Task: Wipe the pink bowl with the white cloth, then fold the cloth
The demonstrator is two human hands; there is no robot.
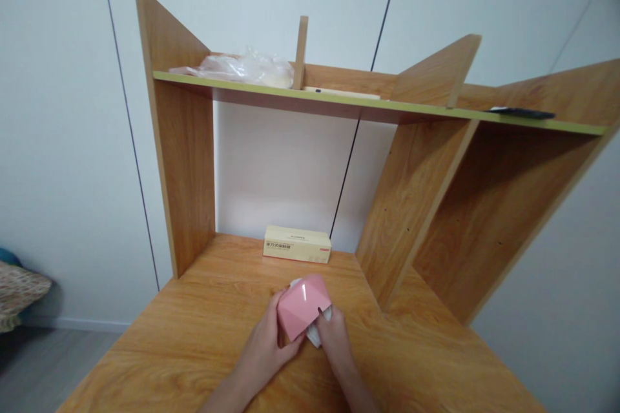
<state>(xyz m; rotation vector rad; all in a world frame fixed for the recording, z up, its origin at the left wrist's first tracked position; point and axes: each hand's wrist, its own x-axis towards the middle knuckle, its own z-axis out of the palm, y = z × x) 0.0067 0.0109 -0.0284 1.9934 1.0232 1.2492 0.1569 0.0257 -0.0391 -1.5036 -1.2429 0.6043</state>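
A glossy pink container (303,304) with faceted sides is tilted above the desk, and I cannot make out its exact kind. My left hand (269,339) grips it, fingers behind the left side and thumb along the lower edge. My right hand (334,334) is closed on a white cloth or tissue (314,334), pressed against the container's lower right edge. Part of the white material also shows behind the container's top left. The right fingertips are hidden by the container and the cloth.
A cream cardboard box (297,245) with printed text stands at the back of the wooden desk (159,348). Above it runs a shelf (271,94) bearing a clear plastic bag (242,69) and a dark flat item (520,113). An upright wooden panel (411,206) rises on the right.
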